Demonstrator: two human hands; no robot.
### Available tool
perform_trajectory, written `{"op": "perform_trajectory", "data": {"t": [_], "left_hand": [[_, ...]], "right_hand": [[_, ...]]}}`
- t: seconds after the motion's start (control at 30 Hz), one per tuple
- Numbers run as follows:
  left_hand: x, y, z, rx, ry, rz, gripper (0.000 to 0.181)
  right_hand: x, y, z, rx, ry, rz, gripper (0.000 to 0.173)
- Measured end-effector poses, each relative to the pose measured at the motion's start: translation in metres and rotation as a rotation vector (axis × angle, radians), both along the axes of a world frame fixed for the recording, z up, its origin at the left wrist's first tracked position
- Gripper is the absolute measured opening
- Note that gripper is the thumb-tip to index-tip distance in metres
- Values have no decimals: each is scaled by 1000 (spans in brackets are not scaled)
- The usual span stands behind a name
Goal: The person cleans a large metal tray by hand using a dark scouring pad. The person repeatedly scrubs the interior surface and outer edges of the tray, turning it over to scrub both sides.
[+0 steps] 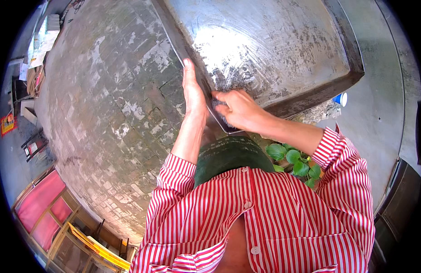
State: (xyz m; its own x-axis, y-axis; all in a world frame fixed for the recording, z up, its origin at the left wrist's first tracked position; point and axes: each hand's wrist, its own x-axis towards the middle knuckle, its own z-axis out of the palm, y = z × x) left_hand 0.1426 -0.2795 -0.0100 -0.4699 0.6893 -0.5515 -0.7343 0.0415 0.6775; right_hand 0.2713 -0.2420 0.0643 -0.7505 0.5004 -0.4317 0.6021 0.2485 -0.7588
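Note:
A large, shallow sheet-metal tray [299, 51] with flared sides fills the upper middle of the view. Its bottom is stained and scuffed, with a bright glare. My left hand [193, 90] holds the tray's left rim near the closest corner; the fingers below the rim are hidden. Inside that corner, my right hand [242, 111] has its fingers bent against the wall and bottom. The fingertips are slightly blurred, and I cannot tell whether anything is between them. Dark, glossy metal shows beneath them.
A worn brick floor [121, 102] spreads to the left. Right of my waist grows a leafy green plant [295, 158], with a blue and white cup [340, 99] beyond it. A wooden frame with pink panels [43, 208] and a small black chair [34, 145] stand far left.

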Motion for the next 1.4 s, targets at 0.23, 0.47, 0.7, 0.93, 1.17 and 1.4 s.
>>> {"op": "perform_trajectory", "data": {"t": [0.23,0.47,0.7,0.93,1.17,1.4], "left_hand": [[-6,3,-3,14,65,-5,61],[-1,9,15,112,30,-61,62],[-7,3,9,67,43,-40,61],[-4,2,18,-30,58,19,53],[4,5,20,-28,97,66,42],[-3,1,9,0,97,93,29]], "right_hand": [[-32,39,-13,195,54,120,36],[-31,109,-55,784,249,141,39],[-38,110,-59,667,214,-265,51],[-3,44,-61,313,197,294,28],[-2,73,-65,478,412,269,22],[10,56,-53,519,329,528,27]]}}
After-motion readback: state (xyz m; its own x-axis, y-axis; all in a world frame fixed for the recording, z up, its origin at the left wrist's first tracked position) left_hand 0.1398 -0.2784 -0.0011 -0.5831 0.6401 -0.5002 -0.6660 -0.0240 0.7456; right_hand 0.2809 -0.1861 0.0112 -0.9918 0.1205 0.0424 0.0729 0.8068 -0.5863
